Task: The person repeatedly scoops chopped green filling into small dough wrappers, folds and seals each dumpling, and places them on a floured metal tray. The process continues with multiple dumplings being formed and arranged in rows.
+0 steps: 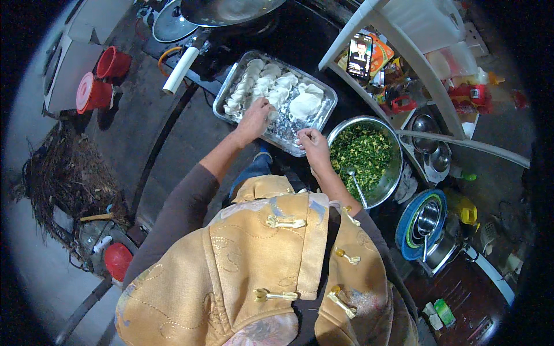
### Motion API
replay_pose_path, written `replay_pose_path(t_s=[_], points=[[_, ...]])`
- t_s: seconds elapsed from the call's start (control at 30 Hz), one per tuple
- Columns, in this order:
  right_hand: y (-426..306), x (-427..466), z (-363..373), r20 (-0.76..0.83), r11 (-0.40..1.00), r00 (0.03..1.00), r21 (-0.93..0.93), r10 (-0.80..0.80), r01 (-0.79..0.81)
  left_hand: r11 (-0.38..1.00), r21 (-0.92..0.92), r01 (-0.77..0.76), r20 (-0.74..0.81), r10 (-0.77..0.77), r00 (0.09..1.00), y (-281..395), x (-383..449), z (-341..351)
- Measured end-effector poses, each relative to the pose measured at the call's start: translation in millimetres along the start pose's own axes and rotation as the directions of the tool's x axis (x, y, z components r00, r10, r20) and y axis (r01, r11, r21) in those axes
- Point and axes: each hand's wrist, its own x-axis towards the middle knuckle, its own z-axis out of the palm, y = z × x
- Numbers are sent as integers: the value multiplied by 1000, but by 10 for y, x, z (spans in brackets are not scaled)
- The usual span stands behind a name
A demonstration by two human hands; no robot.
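Observation:
A metal tray holds rows of white dumplings on its left and middle. A stack of flat dough wrappers lies at its right, on a floury surface. My left hand is over the tray, fingers bent down at the near end of the dumpling rows. Something pale shows by its fingertips, but the fingers hide whether it is held. My right hand is at the tray's near right corner with thumb and fingers drawn together; any small thing between them cannot be made out.
Right of the tray stands a steel bowl of chopped green and yellow filling with a spoon. A wok and its white handle lie beyond. A shelf frame holds a lit phone. Stacked basins stand right.

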Motion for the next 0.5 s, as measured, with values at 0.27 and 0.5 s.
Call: replay_pose_path(t_s=[0.27, 0.5], points=[[45, 3, -67, -18, 999, 1000, -48, -9, 8, 950, 298, -95, 100, 68, 993, -340, 333, 96], [-19, 529, -215, -8, 774, 960, -593, -281, 222, 998, 41, 57, -87, -54, 995, -480, 153, -91]])
